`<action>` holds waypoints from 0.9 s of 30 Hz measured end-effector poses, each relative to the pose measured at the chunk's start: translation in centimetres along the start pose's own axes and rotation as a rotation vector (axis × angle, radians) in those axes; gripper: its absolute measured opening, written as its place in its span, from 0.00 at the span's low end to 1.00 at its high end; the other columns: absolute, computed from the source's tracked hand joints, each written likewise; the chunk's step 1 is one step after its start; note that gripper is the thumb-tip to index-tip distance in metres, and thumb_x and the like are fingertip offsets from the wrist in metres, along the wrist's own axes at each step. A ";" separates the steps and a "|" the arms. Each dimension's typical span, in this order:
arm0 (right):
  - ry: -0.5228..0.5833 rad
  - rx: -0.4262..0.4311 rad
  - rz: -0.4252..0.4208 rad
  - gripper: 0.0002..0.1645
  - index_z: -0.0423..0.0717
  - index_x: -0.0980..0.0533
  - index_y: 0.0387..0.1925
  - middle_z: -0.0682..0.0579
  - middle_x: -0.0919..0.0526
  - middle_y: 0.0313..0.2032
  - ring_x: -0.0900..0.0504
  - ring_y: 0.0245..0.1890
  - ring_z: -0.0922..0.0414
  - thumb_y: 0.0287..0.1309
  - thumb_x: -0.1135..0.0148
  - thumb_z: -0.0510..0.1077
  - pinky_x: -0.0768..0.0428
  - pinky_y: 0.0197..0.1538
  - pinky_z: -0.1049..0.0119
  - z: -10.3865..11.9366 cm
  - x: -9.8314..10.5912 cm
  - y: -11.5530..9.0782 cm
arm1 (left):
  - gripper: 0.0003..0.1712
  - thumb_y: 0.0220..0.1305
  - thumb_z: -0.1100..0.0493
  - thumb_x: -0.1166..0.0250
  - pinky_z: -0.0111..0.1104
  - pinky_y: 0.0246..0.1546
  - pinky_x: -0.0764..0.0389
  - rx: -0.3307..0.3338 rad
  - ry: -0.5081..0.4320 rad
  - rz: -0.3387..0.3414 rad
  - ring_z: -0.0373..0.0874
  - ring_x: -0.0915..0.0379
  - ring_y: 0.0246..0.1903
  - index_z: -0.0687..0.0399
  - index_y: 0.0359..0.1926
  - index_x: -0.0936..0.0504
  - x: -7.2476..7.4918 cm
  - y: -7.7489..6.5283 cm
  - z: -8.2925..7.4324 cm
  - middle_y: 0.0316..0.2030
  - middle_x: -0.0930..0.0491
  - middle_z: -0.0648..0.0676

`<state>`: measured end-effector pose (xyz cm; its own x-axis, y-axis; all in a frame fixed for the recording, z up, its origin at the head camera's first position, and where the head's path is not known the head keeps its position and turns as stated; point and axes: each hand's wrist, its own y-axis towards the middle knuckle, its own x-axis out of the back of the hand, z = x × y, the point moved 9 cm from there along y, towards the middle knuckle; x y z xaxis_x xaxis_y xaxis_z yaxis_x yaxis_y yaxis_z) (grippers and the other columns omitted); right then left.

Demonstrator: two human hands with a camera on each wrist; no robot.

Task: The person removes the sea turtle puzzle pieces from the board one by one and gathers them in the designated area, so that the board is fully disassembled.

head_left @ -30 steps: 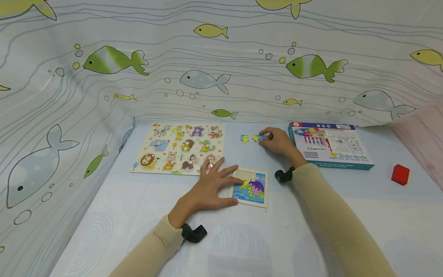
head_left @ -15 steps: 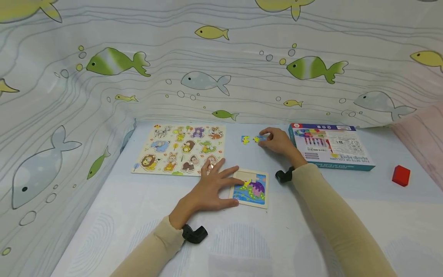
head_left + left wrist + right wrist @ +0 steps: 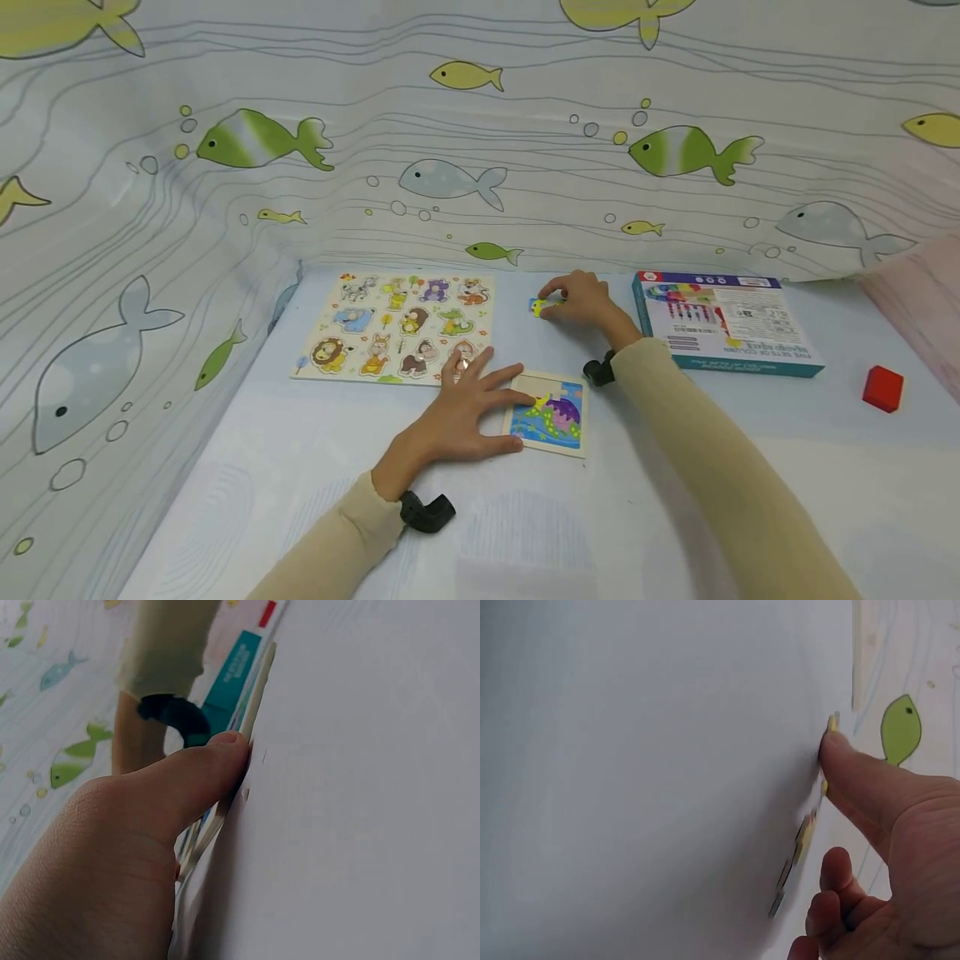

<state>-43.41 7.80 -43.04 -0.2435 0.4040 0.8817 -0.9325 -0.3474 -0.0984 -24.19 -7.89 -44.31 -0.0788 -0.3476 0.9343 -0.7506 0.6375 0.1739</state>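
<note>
My left hand (image 3: 468, 417) lies with fingers spread over the left side of a small square wooden jigsaw board (image 3: 534, 385). A fingertip touches its picture of a purple and green animal; the upper left of the board is bare wood. Beyond the board, my right hand (image 3: 588, 302) pinches a blue and yellow jigsaw piece (image 3: 536, 307) between thumb and index finger, at the table surface. In the right wrist view the thumb (image 3: 844, 754) covers part of that piece, and more loose pieces (image 3: 804, 838) lie beside it. The right hand hides those in the head view.
A larger animal peg puzzle (image 3: 360, 333) lies at the back left, partly under the left fingertips. A flat boxed set (image 3: 742, 333) stands right of the right hand. Farther right is a red block (image 3: 883, 389). A fish-print sheet (image 3: 525, 167) rises behind the table.
My right hand has moved a little left, from the right-hand loose piece to the left-hand one. The left hand keeps its place on the board. The head view has shifted slightly.
</note>
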 end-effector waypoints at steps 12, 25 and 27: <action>0.039 -0.036 -0.001 0.25 0.53 0.19 0.60 0.42 0.19 0.57 0.26 0.58 0.43 0.62 0.32 0.53 0.34 0.63 0.39 0.1 0.3 0.4 | 0.32 0.60 0.25 0.41 0.69 0.72 0.66 -0.001 0.012 0.000 0.61 0.59 0.81 0.18 0.65 0.25 -0.3 0.2 -0.2 0.78 0.39 0.42; 0.043 -0.053 0.075 0.21 0.47 0.21 0.54 0.41 0.22 0.50 0.28 0.51 0.44 0.61 0.31 0.49 0.29 0.54 0.49 -3.0 1.4 -0.8 | 0.33 0.59 0.25 0.40 0.68 0.72 0.69 0.005 0.003 -0.010 0.62 0.60 0.81 0.20 0.65 0.24 -0.2 -0.1 0.2 0.77 0.39 0.43; 0.052 -0.048 0.073 0.21 0.46 0.21 0.54 0.41 0.22 0.50 0.27 0.51 0.44 0.62 0.31 0.49 0.30 0.55 0.48 -2.9 1.3 -0.8 | 0.33 0.59 0.25 0.40 0.68 0.72 0.69 0.004 0.003 -0.006 0.62 0.60 0.81 0.19 0.65 0.25 -0.3 0.0 0.1 0.78 0.39 0.42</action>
<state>-43.76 11.00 -43.17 -0.3236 0.4231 0.8463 -0.9232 -0.3371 -0.1845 -24.24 -7.86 -44.63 -0.0725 -0.3498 0.9340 -0.7535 0.6328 0.1785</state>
